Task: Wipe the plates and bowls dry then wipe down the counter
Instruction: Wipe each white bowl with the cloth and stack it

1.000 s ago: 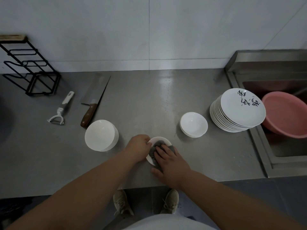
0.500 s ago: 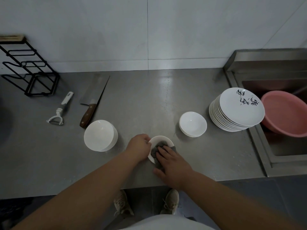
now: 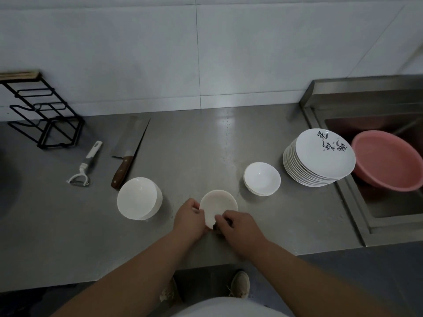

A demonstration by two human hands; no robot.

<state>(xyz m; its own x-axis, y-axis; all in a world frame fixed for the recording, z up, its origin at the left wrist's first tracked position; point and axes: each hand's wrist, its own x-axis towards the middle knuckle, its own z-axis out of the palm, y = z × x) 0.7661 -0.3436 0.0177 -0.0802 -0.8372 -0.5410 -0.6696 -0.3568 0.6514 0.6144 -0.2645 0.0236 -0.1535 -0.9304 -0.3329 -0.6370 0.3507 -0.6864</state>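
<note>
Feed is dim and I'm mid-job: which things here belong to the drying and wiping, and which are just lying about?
Job: dish gripped by left hand, cloth in right hand, bowl stack, small dishes, plate stack, counter.
Lying about: peeler, cleaver, wire rack, pink basin.

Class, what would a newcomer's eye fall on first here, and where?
Two hands meet at the counter's front edge: the left hand grips a small white dish, and the right hand holds a dark cloth at its near rim. At right, a tall plate stack with black brush marks stands beside a pink basin in the sink.
</note>
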